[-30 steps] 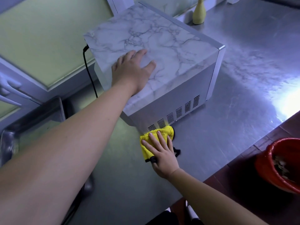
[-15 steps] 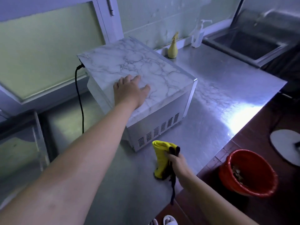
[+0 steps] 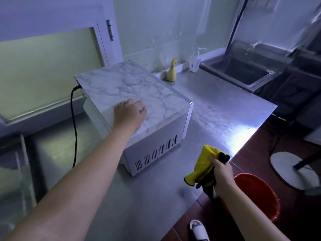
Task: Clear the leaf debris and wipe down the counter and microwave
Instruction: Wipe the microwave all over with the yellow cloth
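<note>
Marbled microwave (image 3: 156,94) under flat L hand (image 3: 129,113), R fingers (image 3: 212,158) bunching yellow cloth (image 3: 202,164) (fuzzy)

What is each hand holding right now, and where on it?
Right hand grips the yellow cloth bunched around its middle, off the counter. Left hand holds nothing, resting on top of the microwave.

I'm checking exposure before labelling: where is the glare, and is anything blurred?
Head view: blown-out glare on the steel counter right of the microwave; elsewhere dim and bluish. Head view: the far right edge is smeared; the yellow cloth in the right hand reads clearly.
</note>
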### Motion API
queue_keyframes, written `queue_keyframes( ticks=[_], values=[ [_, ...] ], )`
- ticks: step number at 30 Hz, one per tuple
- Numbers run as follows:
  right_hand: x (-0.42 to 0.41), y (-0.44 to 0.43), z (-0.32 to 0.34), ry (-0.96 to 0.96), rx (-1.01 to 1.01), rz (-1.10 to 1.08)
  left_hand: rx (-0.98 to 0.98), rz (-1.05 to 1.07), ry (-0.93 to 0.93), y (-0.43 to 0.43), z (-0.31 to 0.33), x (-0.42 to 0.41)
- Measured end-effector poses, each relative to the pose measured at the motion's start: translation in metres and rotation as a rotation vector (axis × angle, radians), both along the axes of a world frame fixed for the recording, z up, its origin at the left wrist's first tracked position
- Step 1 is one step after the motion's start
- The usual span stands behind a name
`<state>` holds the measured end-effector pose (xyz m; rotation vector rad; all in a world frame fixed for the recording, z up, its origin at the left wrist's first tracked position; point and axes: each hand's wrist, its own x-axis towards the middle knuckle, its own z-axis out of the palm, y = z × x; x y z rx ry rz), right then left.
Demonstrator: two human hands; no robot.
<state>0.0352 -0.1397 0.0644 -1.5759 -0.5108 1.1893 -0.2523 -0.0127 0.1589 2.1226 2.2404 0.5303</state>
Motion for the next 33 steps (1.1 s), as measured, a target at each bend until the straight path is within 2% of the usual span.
queue_keyframes(
  ticks=[3,6,8,10,12,14,16,18,21,25,31,33],
  values=[
    [0.003,0.021,-0.003,0.008,0.034,0.068,0.002,0.005,-0.027,0.003,-0.001,-0.001],
    [0.002,0.051,0.004,-0.075,0.141,0.184,0.004,0.042,-0.052,0.005,-0.003,0.001],
    [0.002,0.079,0.013,-0.137,0.311,0.275,-0.007,0.098,-0.068,0.008,-0.004,0.007],
    [-0.002,0.109,0.021,-0.217,0.566,0.285,-0.044,0.177,-0.054,0.013,-0.006,0.019],
    [-0.014,0.135,0.020,-0.334,0.780,0.307,-0.077,0.286,-0.021,0.017,-0.010,0.034],
    [-0.025,0.153,0.002,-0.511,0.930,0.426,-0.091,0.391,0.008,0.019,-0.015,0.047],
    [-0.032,0.164,-0.027,-0.720,1.034,0.513,-0.094,0.436,0.021,0.019,-0.018,0.053],
    [-0.031,0.171,-0.054,-0.784,1.092,0.543,-0.097,0.446,0.017,0.017,-0.017,0.056],
    [-0.020,0.178,-0.085,-0.841,1.150,0.624,-0.079,0.458,0.038,0.017,-0.015,0.058],
    [0.014,0.179,-0.131,-0.956,1.110,0.917,-0.058,0.479,0.053,0.017,-0.015,0.061],
    [0.046,0.180,-0.171,-1.125,0.881,1.309,-0.058,0.475,0.051,0.017,-0.014,0.063],
    [0.048,0.178,-0.173,-1.174,0.800,1.376,-0.053,0.479,0.053,0.017,-0.014,0.063]
  ],
)
